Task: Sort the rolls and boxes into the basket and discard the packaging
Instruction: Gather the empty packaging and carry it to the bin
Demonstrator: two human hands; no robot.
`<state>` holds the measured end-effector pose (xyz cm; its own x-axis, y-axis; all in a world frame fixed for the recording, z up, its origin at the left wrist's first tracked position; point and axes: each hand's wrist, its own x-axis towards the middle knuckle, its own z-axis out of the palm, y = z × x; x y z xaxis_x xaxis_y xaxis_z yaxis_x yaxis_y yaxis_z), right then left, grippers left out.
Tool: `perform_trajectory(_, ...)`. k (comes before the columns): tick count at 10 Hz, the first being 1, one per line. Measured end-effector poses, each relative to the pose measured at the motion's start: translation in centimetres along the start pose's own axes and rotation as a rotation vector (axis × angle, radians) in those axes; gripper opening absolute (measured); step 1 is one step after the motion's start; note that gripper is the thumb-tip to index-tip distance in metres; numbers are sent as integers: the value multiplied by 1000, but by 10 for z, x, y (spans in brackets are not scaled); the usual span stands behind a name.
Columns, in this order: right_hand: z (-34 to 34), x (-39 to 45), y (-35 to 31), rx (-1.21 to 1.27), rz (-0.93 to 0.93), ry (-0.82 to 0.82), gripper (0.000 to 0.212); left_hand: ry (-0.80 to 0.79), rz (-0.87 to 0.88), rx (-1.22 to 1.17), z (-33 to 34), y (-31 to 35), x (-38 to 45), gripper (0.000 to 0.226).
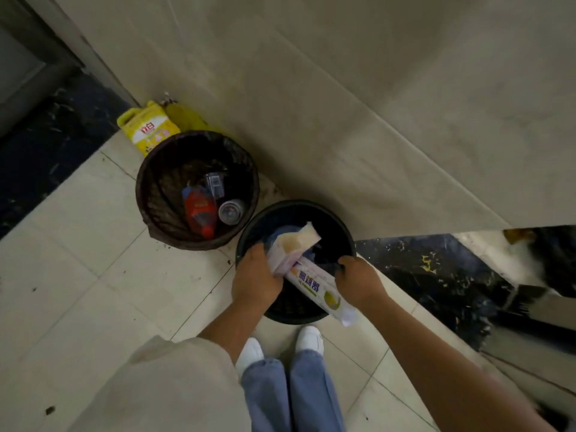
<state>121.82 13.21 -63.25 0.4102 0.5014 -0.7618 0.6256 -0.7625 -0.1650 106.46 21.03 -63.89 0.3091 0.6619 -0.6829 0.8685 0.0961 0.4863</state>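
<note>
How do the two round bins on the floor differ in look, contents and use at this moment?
The brown bin has a crinkled liner; the black basket has none visible. The brown bin holds a red bottle and clear cup; the black basket holds boxes. Both hands work over the black basket only. Both are round and open-topped.

I read two markings. The yellow bag (149, 130) against the wall carries a red label with white characters "立白". The long white box (318, 286) lying across the black basket (249, 235) bears large blue characters, upside down to me; I cannot make them out.
</note>
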Motion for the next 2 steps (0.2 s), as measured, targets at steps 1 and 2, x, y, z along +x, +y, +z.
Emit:
perform_trajectory(1, -18, 0, -11, -60, -121, -57, 38, 48, 78, 123, -22, 21, 7, 62)
perform_trajectory(2, -56, -9, -39, -139, -261, -39, 42, 181, 140, 248, -69, 56, 5, 59)
